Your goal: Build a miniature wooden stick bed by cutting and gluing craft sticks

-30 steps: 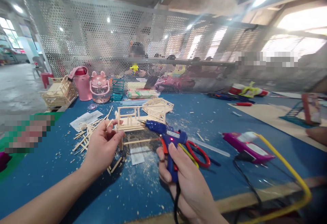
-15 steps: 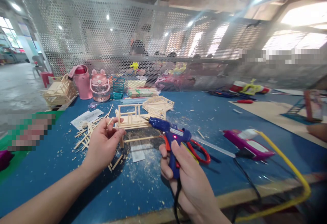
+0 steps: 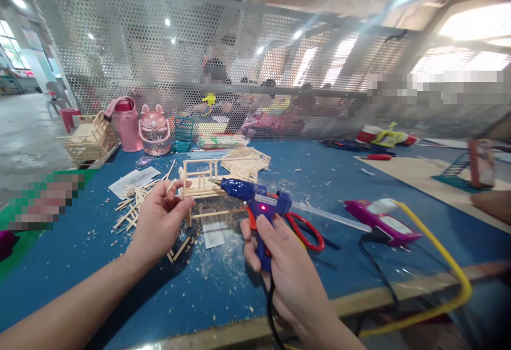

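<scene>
My left hand [image 3: 162,222] grips the near left corner post of a small stick model [image 3: 203,186], its fingers closed round the wood. A short stick end pokes up between those fingers. In my right hand [image 3: 287,265] is a blue hot glue gun [image 3: 255,198] with a red light on and a clear glue stick [image 3: 331,216] out of its back. Its nozzle points left over the model; whether it touches the wood I cannot tell. Loose wooden sticks [image 3: 133,214] lie left of the model, and red-handled scissors [image 3: 315,241] lie behind the glue gun.
Two pink bottles [image 3: 128,126] and another stick model [image 3: 90,140] stand at the back left before a perforated metal screen [image 3: 151,52]. A purple device [image 3: 385,222] with a yellow cable [image 3: 443,251] is to the right. Beyond, a co-worker's hand [image 3: 491,203] rests near a phone [image 3: 481,164].
The glue gun has moved slightly left and up, its nozzle further over the stick model. My left hand keeps its hold on the corner. The whole view has shifted slightly.
</scene>
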Available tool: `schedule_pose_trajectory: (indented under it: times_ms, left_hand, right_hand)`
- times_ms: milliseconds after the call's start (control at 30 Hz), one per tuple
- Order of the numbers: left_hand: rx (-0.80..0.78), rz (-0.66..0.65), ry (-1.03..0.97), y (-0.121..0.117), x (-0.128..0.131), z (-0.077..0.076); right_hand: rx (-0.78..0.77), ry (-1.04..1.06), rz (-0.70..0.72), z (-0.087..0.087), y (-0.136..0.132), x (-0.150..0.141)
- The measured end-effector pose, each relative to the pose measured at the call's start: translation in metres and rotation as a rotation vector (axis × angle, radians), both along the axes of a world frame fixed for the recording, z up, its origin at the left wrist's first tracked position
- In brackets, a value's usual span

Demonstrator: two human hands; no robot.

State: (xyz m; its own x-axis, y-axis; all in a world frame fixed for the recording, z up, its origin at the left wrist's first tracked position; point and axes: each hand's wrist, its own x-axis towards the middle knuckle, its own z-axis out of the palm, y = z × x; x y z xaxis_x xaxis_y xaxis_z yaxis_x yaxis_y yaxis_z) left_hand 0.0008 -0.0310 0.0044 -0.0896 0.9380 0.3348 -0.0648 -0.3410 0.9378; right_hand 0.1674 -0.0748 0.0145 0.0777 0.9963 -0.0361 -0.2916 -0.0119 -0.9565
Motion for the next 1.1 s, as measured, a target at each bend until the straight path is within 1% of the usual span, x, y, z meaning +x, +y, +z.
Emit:
schedule_pose_trajectory:
  times_ms: [133, 233, 300, 400, 467, 500, 533, 600, 667, 733, 800, 833, 900, 967, 1033, 1067, 1100]
  left_hand:
    - [0.002, 0.010, 0.001, 0.001, 0.000, -0.001]
    - [0.005, 0.006, 0.005, 0.001, -0.001, -0.001]
    - [0.008, -0.002, 0.009, 0.000, -0.001, -0.001]
    - [0.009, -0.007, 0.037, 0.000, -0.002, -0.002]
    - [0.013, -0.005, 0.060, 0.000, -0.002, -0.004]
    - [0.016, 0.000, 0.067, 0.001, -0.002, -0.006]
    - [0.017, 0.007, 0.071, 0.001, -0.002, -0.007]
    - [0.017, 0.025, 0.078, 0.003, -0.002, -0.010]
    - [0.018, 0.044, 0.099, 0.004, -0.002, -0.012]
    - [0.027, 0.057, 0.134, 0.004, -0.002, -0.014]
    - [0.038, 0.070, 0.158, 0.004, -0.002, -0.014]
    - [0.040, 0.079, 0.165, 0.004, -0.002, -0.015]
    - [0.030, 0.096, 0.171, 0.003, -0.002, -0.014]
    - [0.011, 0.096, 0.151, 0.002, -0.002, -0.010]
    - [-0.005, 0.069, 0.085, 0.001, -0.003, -0.003]
    - [-0.009, 0.054, 0.042, 0.000, -0.004, 0.001]
    - [-0.017, 0.051, 0.004, -0.001, -0.005, 0.005]
  right_hand:
    - [0.026, -0.040, -0.032, -0.002, 0.000, 0.000]
    - [0.051, -0.046, -0.053, -0.002, -0.001, 0.004]
    - [0.098, -0.058, -0.089, 0.003, 0.000, 0.012]
    - [0.202, -0.155, -0.178, 0.017, 0.010, 0.030]
    - [0.294, -0.278, -0.247, 0.029, 0.027, 0.047]
    - [0.366, -0.350, -0.286, 0.034, 0.039, 0.057]
    - [0.452, -0.437, -0.346, 0.038, 0.053, 0.067]
    - [0.525, -0.651, -0.429, 0.042, 0.085, 0.088]
    - [0.495, -0.872, -0.431, 0.041, 0.116, 0.106]
    - [0.484, -1.063, -0.426, 0.037, 0.143, 0.117]
    - [0.456, -1.186, -0.441, 0.032, 0.164, 0.119]
    - [0.449, -1.208, -0.433, 0.030, 0.171, 0.118]
    - [0.451, -1.128, -0.396, 0.030, 0.179, 0.110]
    - [0.470, -0.912, -0.331, 0.033, 0.174, 0.101]
    - [0.489, -0.699, -0.278, 0.039, 0.154, 0.093]
    - [0.532, -0.659, -0.265, 0.043, 0.140, 0.090]
    - [0.583, -0.690, -0.255, 0.046, 0.124, 0.086]
